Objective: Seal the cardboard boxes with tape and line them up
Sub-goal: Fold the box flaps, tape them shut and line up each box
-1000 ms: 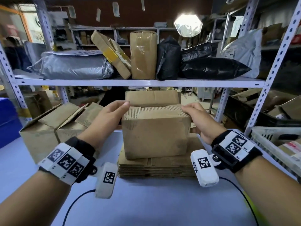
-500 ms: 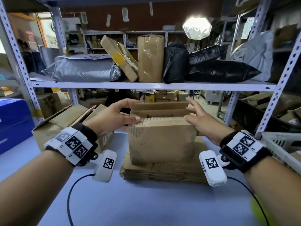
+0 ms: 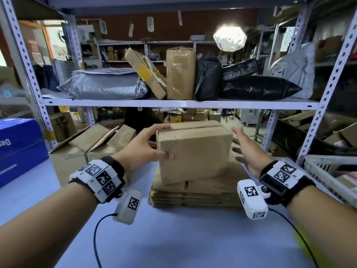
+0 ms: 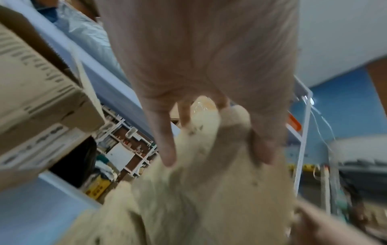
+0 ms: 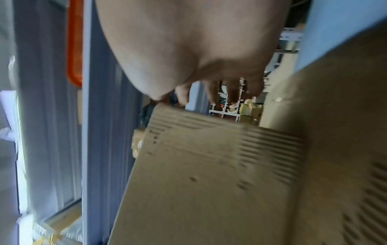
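Small cardboard box (image 3: 194, 151) tilted up on a stack of flat cardboard (image 3: 195, 194) on the table (image 3: 173, 238), flaps folded down, no tape yet. Left hand (image 3: 144, 149) gripping its left end, thumb on the front. Right hand (image 3: 246, 149) loose, fingers spread, just beside the right end. Probably light, empty, stiff but easy to dent. Best held by both ends.

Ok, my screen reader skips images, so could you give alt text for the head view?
A left hand grips a closed cardboard box sitting tilted on a stack of flattened cardboard, while the right hand hovers open beside it.
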Tool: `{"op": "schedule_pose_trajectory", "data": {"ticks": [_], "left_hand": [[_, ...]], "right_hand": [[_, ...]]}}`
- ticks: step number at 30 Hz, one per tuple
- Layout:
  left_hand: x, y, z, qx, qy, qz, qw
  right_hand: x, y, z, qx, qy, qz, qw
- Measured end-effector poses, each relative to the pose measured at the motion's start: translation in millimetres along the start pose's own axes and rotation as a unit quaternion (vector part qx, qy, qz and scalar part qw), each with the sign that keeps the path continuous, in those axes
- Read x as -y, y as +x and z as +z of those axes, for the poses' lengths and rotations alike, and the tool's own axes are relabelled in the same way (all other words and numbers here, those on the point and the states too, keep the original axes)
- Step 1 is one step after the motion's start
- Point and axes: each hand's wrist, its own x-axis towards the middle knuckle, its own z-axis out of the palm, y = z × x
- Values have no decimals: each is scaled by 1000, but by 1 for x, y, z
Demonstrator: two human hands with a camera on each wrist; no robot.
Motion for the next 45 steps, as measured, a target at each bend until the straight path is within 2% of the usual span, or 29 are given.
{"op": "schedule_pose_trajectory", "data": {"ticks": [2, 3, 5, 8, 10, 13, 14, 17, 23, 27, 30, 32, 34, 35, 36, 38, 41, 45], "left_hand": [[5, -4, 2, -78, -76, -6, 994], [10, -6, 5, -108, -124, -18, 986], [22, -11, 15, -138, -202, -69, 967], [37, -14, 23, -169, -253, -160, 939], [48, -15, 22, -171, -291, -204, 919], [60, -19, 30, -95, -372, -278, 881], [60, -21, 34, -81, -379, -284, 877], [54, -17, 45, -66, -337, -276, 898], [41, -2, 77, -21, -323, -294, 899], [30, 11, 85, -56, -314, -267, 910], [27, 19, 66, -161, -321, -200, 912], [25, 21, 46, -239, -254, -139, 927], [26, 19, 26, -290, -30, -95, 952], [27, 16, 19, -291, 110, -86, 946], [27, 12, 16, -278, 230, -83, 929], [25, 3, 16, -243, 369, -99, 892], [26, -3, 19, -233, 480, -121, 837], [32, -3, 14, -208, 578, -168, 771]], "right_hand": [[-17, 2, -8, -68, -49, 69, 994], [-26, 4, -13, -73, -79, 117, 987], [-49, 6, -18, -29, -111, 203, 972], [-73, 1, -17, 58, -91, 270, 957], [-80, 1, -15, 64, -86, 270, 957], [-82, 3, -15, 54, -96, 254, 961], [-82, 3, -16, 51, -106, 251, 961], [-83, 5, -22, 29, -130, 246, 960], [-75, 5, -57, -19, -190, 238, 952], [-76, 3, -66, -20, -241, 231, 942], [-80, 5, -64, -27, -259, 219, 940], [-81, 5, -64, -28, -265, 223, 938], [-80, 6, -64, -25, -274, 226, 934], [-79, 7, -63, -24, -280, 227, 932], [-77, 7, -61, -23, -286, 226, 931], [-73, 7, -57, -24, -299, 223, 927], [-72, 5, -52, -23, -303, 227, 925], [-77, 4, -52, -30, -276, 225, 934]]}}
